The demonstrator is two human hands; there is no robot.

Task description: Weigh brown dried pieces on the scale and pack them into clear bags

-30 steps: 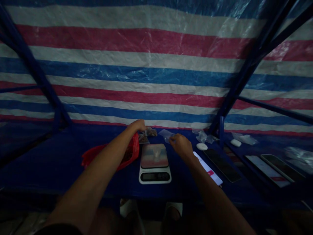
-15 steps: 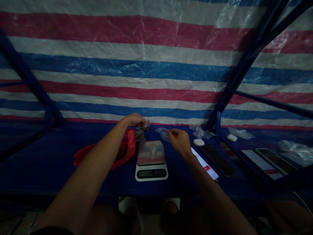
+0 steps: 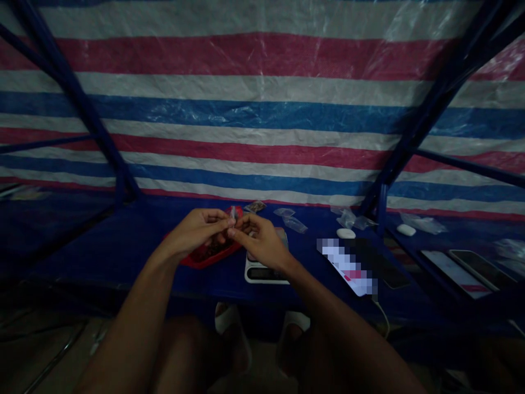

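Observation:
My left hand (image 3: 199, 230) and my right hand (image 3: 258, 238) meet above the blue table (image 3: 102, 257), fingers pinched on a small clear plastic bag (image 3: 233, 214) held between them. Under my left hand lies a red plastic bag (image 3: 209, 254) with dark brownish contents. Half hidden under my right hand stands a white digital scale (image 3: 264, 271). More small clear bags (image 3: 293, 221), one of them filled (image 3: 255, 207), lie at the back of the table.
A phone with a lit screen (image 3: 348, 268) and a cable lies right of the scale, beside a dark phone (image 3: 383, 268). A white oval case (image 3: 345, 233) and clear bags (image 3: 348, 218) lie near a blue frame post (image 3: 381, 202). More phones (image 3: 471, 271) lie far right. A striped tarp (image 3: 262, 109) hangs behind.
Both hands drew back from the rear of the table and came together over the red bag and scale, now pinching one small clear bag between them. The view shifted right.

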